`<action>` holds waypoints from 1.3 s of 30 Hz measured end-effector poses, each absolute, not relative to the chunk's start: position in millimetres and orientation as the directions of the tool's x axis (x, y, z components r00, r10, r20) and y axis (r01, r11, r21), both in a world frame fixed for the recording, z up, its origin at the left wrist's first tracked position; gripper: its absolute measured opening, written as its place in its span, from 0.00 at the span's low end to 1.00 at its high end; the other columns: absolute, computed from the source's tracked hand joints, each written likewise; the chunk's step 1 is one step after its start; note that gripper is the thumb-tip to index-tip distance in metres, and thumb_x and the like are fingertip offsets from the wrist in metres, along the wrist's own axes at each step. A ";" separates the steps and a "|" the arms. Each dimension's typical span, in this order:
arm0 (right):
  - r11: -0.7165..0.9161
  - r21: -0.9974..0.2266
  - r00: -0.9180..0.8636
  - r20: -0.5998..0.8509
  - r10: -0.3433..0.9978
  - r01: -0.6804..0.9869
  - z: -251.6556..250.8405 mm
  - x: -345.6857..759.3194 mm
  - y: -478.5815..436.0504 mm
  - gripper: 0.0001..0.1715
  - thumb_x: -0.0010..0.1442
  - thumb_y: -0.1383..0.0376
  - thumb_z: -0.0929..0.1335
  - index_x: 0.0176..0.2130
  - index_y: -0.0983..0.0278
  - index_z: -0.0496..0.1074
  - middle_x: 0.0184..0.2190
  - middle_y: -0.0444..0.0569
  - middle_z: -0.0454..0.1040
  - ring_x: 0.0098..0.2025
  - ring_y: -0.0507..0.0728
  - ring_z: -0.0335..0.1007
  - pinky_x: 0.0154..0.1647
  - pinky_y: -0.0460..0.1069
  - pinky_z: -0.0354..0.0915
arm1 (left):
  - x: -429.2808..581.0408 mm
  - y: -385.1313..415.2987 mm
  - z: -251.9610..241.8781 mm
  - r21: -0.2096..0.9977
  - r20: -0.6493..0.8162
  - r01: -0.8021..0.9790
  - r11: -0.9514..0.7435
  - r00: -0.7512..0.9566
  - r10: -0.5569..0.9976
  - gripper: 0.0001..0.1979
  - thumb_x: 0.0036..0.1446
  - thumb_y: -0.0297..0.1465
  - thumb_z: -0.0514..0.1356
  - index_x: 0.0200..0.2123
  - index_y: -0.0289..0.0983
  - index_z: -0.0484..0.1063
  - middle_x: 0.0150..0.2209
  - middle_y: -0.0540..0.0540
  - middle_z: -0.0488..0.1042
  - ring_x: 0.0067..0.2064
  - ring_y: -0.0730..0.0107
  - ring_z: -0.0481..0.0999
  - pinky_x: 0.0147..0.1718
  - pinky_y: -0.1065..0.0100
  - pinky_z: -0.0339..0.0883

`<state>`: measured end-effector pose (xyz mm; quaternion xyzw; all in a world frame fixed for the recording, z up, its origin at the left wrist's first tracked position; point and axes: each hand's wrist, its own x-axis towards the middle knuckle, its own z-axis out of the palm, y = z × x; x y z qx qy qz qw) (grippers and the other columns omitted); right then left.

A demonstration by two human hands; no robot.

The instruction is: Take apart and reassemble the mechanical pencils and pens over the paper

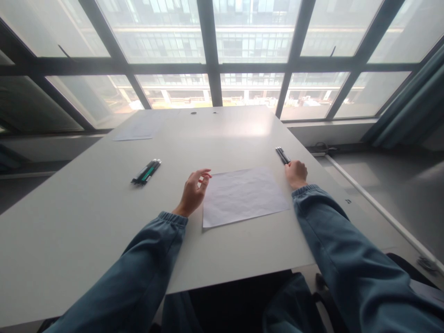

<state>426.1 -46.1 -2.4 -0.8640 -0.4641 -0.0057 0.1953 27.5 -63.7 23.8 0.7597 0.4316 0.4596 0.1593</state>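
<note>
A white sheet of paper (244, 196) lies on the table in front of me, slightly askew. My left hand (194, 192) is at its left edge, fingers loosely bent and thumb apart, holding nothing. Whether its fingertips touch the paper's upper left corner I cannot tell. Right of the sheet, my right hand (297, 174) is closed over the near ends of a few dark pens (282, 156); their silvery far ends point away from me. The curled fingers are partly hidden behind the back of this hand.
Left of my left hand lies a packet of dark pens with a green label (147, 172). Another sheet of paper (138, 126) rests near the far left edge of the white table (86, 231). Large windows (249, 46) stand beyond it, and a curtain (409, 106) hangs at right.
</note>
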 end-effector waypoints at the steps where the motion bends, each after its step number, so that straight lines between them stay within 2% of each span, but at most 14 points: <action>1: -0.491 -0.333 0.568 0.193 0.800 0.805 -2.6 426.3 -46.2 0.20 0.66 0.62 0.63 0.44 0.69 0.81 0.42 0.67 0.80 0.47 0.68 0.77 0.48 0.57 0.69 | 27.5 -63.7 23.7 0.639 0.561 0.508 -0.578 0.206 0.802 0.14 0.67 0.37 0.54 0.50 0.39 0.73 0.41 0.43 0.80 0.46 0.61 0.78 0.44 0.59 0.74; 13: -0.482 -0.350 0.562 0.180 0.807 0.803 2.6 425.8 -51.7 0.17 0.66 0.61 0.66 0.44 0.68 0.81 0.43 0.65 0.80 0.47 0.66 0.77 0.49 0.55 0.69 | 26.6 -62.5 22.5 0.642 0.554 0.512 -0.571 0.206 0.807 0.14 0.67 0.37 0.54 0.51 0.39 0.73 0.41 0.43 0.80 0.46 0.60 0.78 0.44 0.58 0.74; 20: -0.461 -0.382 0.562 0.214 0.799 0.801 17.4 407.1 -60.4 0.20 0.67 0.63 0.62 0.43 0.67 0.81 0.41 0.64 0.81 0.46 0.67 0.77 0.48 0.55 0.68 | 27.4 -60.1 17.1 0.625 0.549 0.511 -0.591 0.251 0.798 0.11 0.66 0.34 0.56 0.47 0.40 0.76 0.40 0.44 0.81 0.45 0.61 0.79 0.44 0.58 0.74; 22: -0.364 -0.403 0.486 0.258 0.835 0.840 22.4 391.6 -61.2 0.19 0.67 0.63 0.62 0.46 0.65 0.80 0.43 0.60 0.81 0.47 0.66 0.76 0.49 0.54 0.67 | 27.2 -58.4 14.1 0.604 0.541 0.525 -0.600 0.283 0.792 0.10 0.64 0.33 0.57 0.46 0.40 0.76 0.41 0.44 0.81 0.45 0.60 0.78 0.44 0.57 0.74; 25: -0.104 -0.452 0.264 0.306 0.915 0.886 26.9 362.0 -61.8 0.19 0.66 0.66 0.62 0.49 0.63 0.78 0.46 0.55 0.81 0.48 0.61 0.76 0.51 0.51 0.66 | 25.4 -54.6 8.6 0.570 0.531 0.548 -0.612 0.323 0.784 0.09 0.63 0.30 0.58 0.44 0.41 0.77 0.43 0.45 0.81 0.48 0.58 0.78 0.48 0.54 0.73; 27: 0.042 -0.467 0.121 0.313 0.942 0.883 27.5 340.8 -63.2 0.18 0.66 0.68 0.62 0.48 0.63 0.78 0.46 0.52 0.80 0.45 0.59 0.76 0.50 0.49 0.66 | 23.6 -52.4 5.3 0.561 0.524 0.563 -0.607 0.326 0.787 0.09 0.61 0.28 0.59 0.44 0.41 0.77 0.44 0.45 0.81 0.49 0.58 0.77 0.51 0.52 0.72; 30: 0.182 -0.461 -0.034 0.309 0.950 0.869 25.9 313.1 -68.4 0.16 0.66 0.69 0.63 0.46 0.63 0.78 0.44 0.51 0.80 0.43 0.57 0.75 0.49 0.49 0.66 | 22.0 -51.4 3.8 0.547 0.510 0.581 -0.603 0.339 0.790 0.09 0.60 0.29 0.61 0.44 0.41 0.77 0.44 0.46 0.81 0.49 0.57 0.77 0.54 0.51 0.69; 33: 0.344 -0.435 -0.204 0.336 0.920 0.832 22.3 297.7 -75.2 0.12 0.64 0.68 0.67 0.47 0.63 0.78 0.46 0.52 0.78 0.49 0.59 0.73 0.53 0.51 0.66 | 22.6 -54.1 7.0 0.537 0.483 0.595 -0.598 0.364 0.796 0.10 0.58 0.32 0.64 0.44 0.41 0.77 0.45 0.46 0.80 0.50 0.57 0.76 0.55 0.52 0.68; 36: 0.450 -0.398 -0.317 0.357 0.879 0.800 16.8 296.1 -78.9 0.11 0.62 0.69 0.70 0.45 0.63 0.78 0.46 0.53 0.78 0.51 0.62 0.70 0.55 0.55 0.66 | 24.2 -58.1 11.6 0.526 0.450 0.611 -0.592 0.391 0.803 0.12 0.57 0.33 0.65 0.45 0.41 0.78 0.46 0.45 0.79 0.51 0.57 0.75 0.56 0.54 0.67; 39: 0.472 -0.396 -0.353 0.337 0.873 0.788 10.5 300.1 -79.0 0.09 0.61 0.69 0.71 0.44 0.62 0.79 0.46 0.54 0.78 0.50 0.63 0.70 0.55 0.57 0.67 | 25.1 -60.0 13.0 0.517 0.422 0.629 -0.581 0.403 0.812 0.12 0.56 0.33 0.66 0.44 0.41 0.78 0.47 0.45 0.78 0.52 0.56 0.75 0.57 0.55 0.66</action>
